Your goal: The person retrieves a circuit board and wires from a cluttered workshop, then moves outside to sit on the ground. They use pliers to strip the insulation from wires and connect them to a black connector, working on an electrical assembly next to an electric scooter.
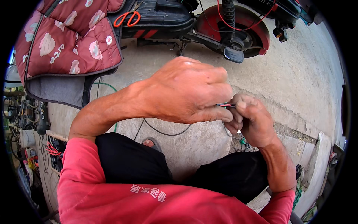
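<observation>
My left hand [190, 91] is closed, its back toward me, with the fingers curled and the thumb lying along the bottom. Between it and my right hand [251, 117] runs a short stretch of thin wires [226, 105], red and black with a bit of green at one end. The thumb and fingers of my right hand pinch the wires from the other side. Both hands are held up above my knees, almost touching. Most of what lies inside the left hand's fingers is hidden.
Ahead stands an electric scooter [160, 18] with a red rear wheel guard [263, 33]; orange-handled scissors [127, 18] lie on its footboard. A maroon quilted cover [74, 41] hangs at the left. A black cable [167, 133] crosses the concrete floor. Motor-like parts [30, 112] crowd the left edge.
</observation>
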The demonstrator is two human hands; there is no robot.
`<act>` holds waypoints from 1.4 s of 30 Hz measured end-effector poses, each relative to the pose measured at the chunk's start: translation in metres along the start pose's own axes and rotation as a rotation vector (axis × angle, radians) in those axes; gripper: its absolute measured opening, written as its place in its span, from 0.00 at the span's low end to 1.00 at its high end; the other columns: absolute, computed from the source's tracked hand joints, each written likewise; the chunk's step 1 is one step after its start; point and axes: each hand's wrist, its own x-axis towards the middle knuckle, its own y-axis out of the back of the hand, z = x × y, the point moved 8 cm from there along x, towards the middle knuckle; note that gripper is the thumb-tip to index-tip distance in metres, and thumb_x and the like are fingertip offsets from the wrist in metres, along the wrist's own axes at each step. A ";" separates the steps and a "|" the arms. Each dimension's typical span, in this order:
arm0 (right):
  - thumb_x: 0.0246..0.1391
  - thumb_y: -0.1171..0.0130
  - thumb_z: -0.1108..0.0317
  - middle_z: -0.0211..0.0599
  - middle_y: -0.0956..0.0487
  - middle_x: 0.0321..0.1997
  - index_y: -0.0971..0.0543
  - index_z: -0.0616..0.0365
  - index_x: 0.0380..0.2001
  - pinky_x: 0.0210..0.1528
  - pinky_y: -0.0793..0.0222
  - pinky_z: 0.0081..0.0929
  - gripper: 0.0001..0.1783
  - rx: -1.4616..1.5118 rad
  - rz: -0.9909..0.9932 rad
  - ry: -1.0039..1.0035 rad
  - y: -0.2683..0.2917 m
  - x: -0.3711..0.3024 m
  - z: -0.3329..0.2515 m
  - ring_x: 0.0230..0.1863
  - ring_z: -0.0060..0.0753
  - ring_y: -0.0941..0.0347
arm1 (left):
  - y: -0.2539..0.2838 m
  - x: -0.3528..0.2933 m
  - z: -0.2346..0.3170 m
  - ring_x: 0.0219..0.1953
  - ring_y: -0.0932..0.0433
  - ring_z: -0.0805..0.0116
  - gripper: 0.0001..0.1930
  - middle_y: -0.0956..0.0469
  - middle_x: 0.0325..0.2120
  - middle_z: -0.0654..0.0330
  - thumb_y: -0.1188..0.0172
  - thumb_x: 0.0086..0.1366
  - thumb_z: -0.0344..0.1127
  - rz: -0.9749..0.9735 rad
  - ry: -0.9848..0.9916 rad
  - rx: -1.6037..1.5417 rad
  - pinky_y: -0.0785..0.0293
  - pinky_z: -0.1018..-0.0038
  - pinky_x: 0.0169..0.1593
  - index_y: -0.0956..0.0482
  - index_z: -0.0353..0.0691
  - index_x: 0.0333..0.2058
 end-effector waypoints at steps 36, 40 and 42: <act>0.57 0.41 0.71 0.38 0.29 0.18 0.28 0.62 0.16 0.25 0.39 0.35 0.16 -0.324 -0.718 0.123 -0.088 -0.032 -0.001 0.21 0.40 0.31 | -0.035 -0.045 0.069 0.15 0.33 0.50 0.20 0.34 0.12 0.49 0.41 0.59 0.35 -0.146 0.143 -1.037 0.41 0.61 0.20 0.34 0.34 0.12; 0.56 0.40 0.72 0.40 0.28 0.19 0.28 0.63 0.17 0.26 0.39 0.36 0.15 -0.280 -0.730 0.145 -0.093 -0.031 -0.006 0.21 0.42 0.31 | -0.020 -0.050 0.069 0.15 0.33 0.50 0.20 0.35 0.11 0.49 0.41 0.59 0.35 -0.082 0.108 -1.026 0.40 0.61 0.20 0.35 0.34 0.12; 0.56 0.39 0.72 0.40 0.28 0.19 0.28 0.63 0.16 0.26 0.37 0.36 0.15 -0.284 -0.736 0.141 -0.091 -0.034 -0.006 0.21 0.42 0.30 | -0.020 -0.053 0.069 0.15 0.32 0.51 0.20 0.35 0.12 0.50 0.41 0.60 0.35 -0.053 0.110 -1.032 0.39 0.61 0.20 0.35 0.34 0.12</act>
